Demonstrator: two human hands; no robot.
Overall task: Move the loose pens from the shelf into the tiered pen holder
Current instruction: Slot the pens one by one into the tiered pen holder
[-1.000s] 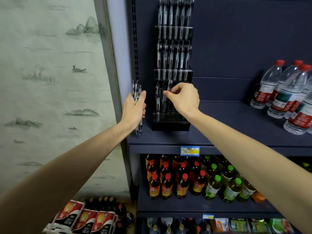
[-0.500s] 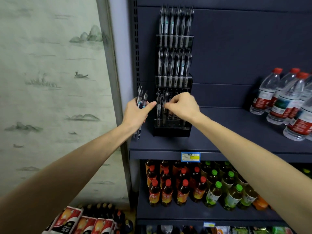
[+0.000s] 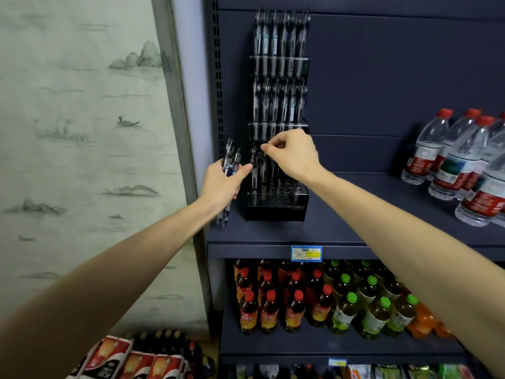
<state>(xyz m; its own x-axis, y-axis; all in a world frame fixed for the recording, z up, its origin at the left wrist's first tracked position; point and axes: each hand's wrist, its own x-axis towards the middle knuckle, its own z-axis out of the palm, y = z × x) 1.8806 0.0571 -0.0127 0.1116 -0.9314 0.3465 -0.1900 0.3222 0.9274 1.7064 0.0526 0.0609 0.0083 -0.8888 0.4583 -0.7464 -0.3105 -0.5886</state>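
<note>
While half-filled (lowest tier), pen holder [image 3: 277,206]

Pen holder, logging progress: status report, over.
Left hand grips spare pens. Right hand pinches a pen top at the tiered pen holder, bottom tier. Upper tiers full. Nothing in the way.

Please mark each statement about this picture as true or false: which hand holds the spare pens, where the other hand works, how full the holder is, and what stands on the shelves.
1. The left hand holds a bunch of pens. True.
2. The right hand rests flat on the shelf. False: it pinches a pen at the bottom tier of the pen holder.
3. The two upper tiers of the holder are empty. False: both carry rows of pens.
4. Water bottles stand at the right on the same shelf as the holder. True.
5. The shelf below holds only green-capped bottles. False: red-capped ones stand there too.
</note>
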